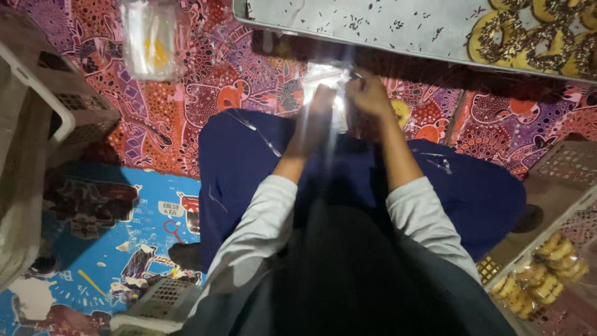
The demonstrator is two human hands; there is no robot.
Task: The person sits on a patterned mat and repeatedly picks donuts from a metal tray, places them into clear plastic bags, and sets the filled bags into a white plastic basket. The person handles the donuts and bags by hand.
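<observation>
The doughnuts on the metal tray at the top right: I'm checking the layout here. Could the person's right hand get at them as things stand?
Probably yes. The right hand is just below the tray edge, with open space up to the doughnuts. But both hands, the left hand too, are busy with a clear plastic bag.

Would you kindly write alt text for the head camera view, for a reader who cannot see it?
Seen from above, a seated person's left hand and right hand pinch a clear plastic bag over a patterned red mat. A metal tray with sprinkled doughnuts lies ahead; bagged doughnuts fill a crate at right.
</observation>
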